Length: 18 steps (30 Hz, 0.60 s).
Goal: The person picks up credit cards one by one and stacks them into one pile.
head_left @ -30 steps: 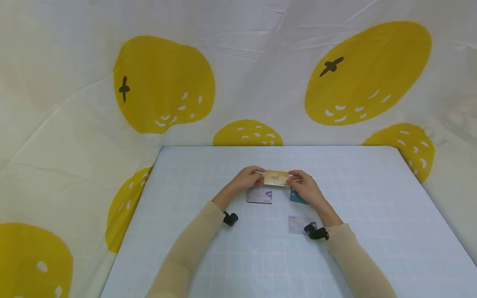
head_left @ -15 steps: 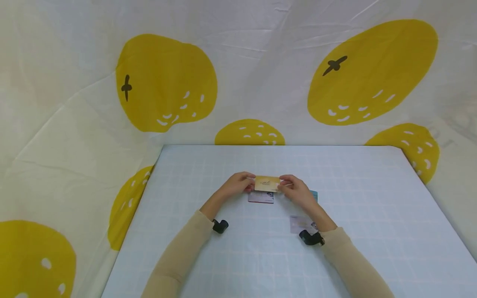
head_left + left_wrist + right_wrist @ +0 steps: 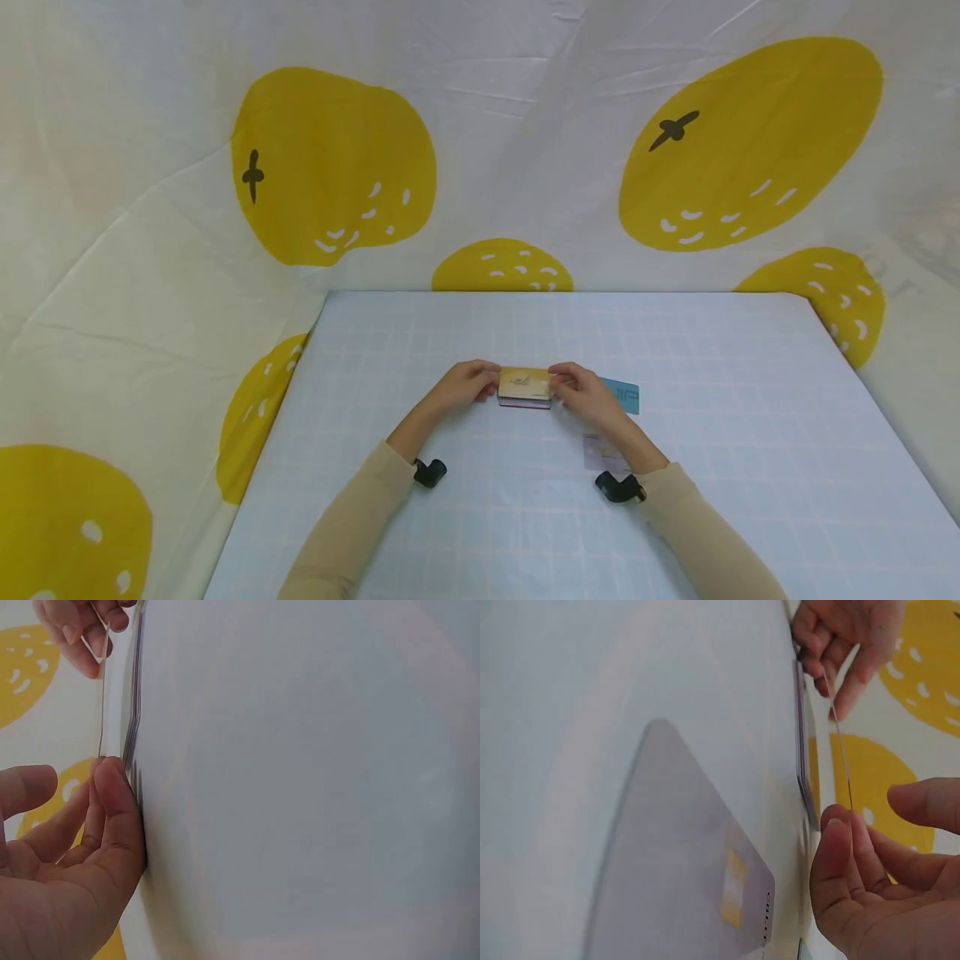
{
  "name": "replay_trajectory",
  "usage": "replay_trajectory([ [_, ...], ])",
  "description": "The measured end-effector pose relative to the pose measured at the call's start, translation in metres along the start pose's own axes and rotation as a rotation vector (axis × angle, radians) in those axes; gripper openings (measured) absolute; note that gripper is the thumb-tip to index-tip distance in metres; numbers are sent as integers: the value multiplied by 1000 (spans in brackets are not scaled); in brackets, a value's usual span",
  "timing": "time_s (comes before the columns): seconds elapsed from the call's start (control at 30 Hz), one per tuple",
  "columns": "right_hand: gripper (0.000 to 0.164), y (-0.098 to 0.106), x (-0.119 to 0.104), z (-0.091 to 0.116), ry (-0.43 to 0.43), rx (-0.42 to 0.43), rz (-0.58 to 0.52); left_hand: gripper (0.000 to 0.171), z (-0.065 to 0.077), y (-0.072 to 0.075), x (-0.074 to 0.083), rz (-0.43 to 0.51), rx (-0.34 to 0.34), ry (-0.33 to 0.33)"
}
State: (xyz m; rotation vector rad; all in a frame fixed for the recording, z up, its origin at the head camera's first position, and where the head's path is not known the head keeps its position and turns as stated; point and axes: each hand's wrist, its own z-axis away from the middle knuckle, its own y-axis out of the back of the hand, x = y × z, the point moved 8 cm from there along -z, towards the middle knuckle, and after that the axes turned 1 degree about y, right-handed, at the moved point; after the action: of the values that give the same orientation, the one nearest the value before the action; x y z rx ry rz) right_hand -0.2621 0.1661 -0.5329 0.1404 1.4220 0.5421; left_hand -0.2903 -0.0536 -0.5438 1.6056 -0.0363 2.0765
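Note:
A gold card (image 3: 524,382) is pinched at its left end by my left hand (image 3: 467,383) and at its right end by my right hand (image 3: 588,393). Under it lies a small stack of cards (image 3: 525,403), mostly covered in the head view, with just the near edge showing. From the right wrist, the gold card appears edge-on as a thin line, a small gap above the stack (image 3: 802,742). In the left wrist view, thumb and fingertips of the left hand (image 3: 90,855) grip the card's end, close to the tabletop.
A teal card (image 3: 624,396) lies just right of the right hand, partly behind it. Nearer the body, a pale lilac card (image 3: 600,451) with a gold chip is partly hidden by the right forearm. The pale checked tabletop (image 3: 480,525) meets a fruit-print cloth (image 3: 517,150) behind.
Both hands have carried the gold card left and toward the body, from between the stack and the teal card to over the stack. More of the teal card shows now.

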Motion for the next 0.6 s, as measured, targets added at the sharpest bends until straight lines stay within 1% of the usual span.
replay_trajectory([
  [0.13, 36, -2, 1, 1, 0, -9, 23, 27, 2, -1, -2, 8, 11, 11],
  [0.23, 36, -3, 1, 2, 6, -7, 41, 26, 2, -2, -3, -7, 16, 17],
  [0.43, 35, -3, 2, 1, 4, -3, 75, 25, 5, -4, -1, -41, 22, -7],
  [0.6, 36, -4, 3, 2, 3, -7, 104, 26, 6, -4, -3, -66, 22, -18],
])
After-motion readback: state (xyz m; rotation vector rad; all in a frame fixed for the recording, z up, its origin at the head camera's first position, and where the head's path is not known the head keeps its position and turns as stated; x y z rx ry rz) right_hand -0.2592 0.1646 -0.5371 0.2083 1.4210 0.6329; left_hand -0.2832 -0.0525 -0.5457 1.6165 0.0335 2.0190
